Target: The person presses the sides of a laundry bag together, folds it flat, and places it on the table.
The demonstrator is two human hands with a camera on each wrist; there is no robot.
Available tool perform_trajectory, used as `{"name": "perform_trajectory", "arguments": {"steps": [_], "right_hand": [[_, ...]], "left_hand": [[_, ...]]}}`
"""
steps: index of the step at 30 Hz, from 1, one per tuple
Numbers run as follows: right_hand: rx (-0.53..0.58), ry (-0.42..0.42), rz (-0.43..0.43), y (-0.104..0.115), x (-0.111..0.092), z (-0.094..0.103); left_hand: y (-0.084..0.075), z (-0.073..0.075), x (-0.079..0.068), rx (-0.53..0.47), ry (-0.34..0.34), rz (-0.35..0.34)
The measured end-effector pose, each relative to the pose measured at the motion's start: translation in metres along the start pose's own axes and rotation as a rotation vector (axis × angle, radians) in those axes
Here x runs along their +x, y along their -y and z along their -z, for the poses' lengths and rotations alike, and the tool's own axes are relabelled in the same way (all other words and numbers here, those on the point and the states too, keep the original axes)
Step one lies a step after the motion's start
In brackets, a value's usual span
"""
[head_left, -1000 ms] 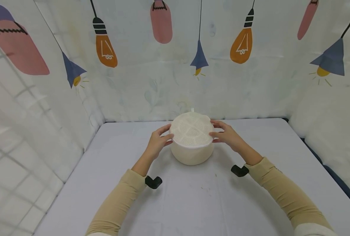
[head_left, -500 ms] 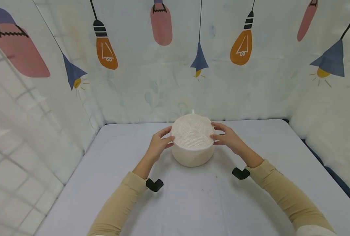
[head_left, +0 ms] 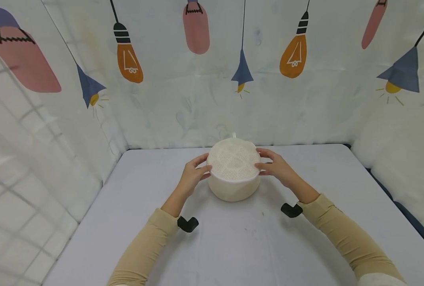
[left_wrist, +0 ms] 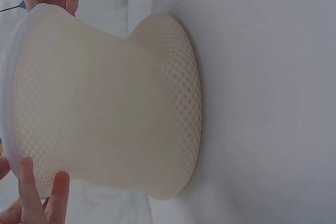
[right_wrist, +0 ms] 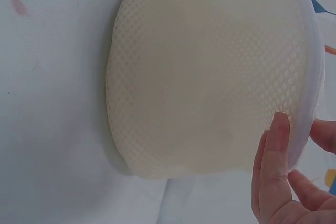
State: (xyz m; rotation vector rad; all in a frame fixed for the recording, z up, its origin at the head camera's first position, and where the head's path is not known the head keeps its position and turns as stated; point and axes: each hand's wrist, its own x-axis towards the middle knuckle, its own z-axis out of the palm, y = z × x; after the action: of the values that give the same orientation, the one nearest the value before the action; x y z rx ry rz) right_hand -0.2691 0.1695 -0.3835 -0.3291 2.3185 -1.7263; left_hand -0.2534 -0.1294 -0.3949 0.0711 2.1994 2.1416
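Note:
A round cream mesh laundry bag [head_left: 234, 161] with white trim around its upper edge stands upright on the table, a small tab sticking up at its far side. My left hand [head_left: 193, 174] grips the trimmed edge from the left, thumb on top and fingers below. On the opposite side my right hand [head_left: 277, 169] holds the same edge in a like way. Close up in the left wrist view, the bag's side wall [left_wrist: 115, 103] bows inward at the middle, and its mesh base spreads against the cloth. In the right wrist view, fingers [right_wrist: 277, 150] press on the mesh just under the trim [right_wrist: 310, 61].
A white cloth covers the table [head_left: 233, 246], with a few small specks in front of the bag. Behind it hangs a pale curtain [head_left: 197, 103] printed with lamps and bulbs, close to the table's back edge. Black wrist mounts [head_left: 187, 224] stick out below both sleeves.

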Motion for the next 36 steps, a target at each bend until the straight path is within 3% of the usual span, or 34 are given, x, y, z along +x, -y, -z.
{"name": "perform_trajectory", "arguments": {"steps": [10, 19, 36], "right_hand": [[0.014, -0.001, 0.006, -0.002, 0.004, -0.002], [0.029, -0.019, -0.037, -0.003, 0.005, -0.003], [0.051, -0.009, -0.049, -0.009, 0.006, -0.004]], "left_hand": [[0.001, 0.001, 0.002, -0.001, -0.014, 0.027], [0.007, 0.003, 0.004, -0.001, -0.004, 0.04], [0.012, 0.001, 0.005, -0.006, 0.001, 0.031]]}}
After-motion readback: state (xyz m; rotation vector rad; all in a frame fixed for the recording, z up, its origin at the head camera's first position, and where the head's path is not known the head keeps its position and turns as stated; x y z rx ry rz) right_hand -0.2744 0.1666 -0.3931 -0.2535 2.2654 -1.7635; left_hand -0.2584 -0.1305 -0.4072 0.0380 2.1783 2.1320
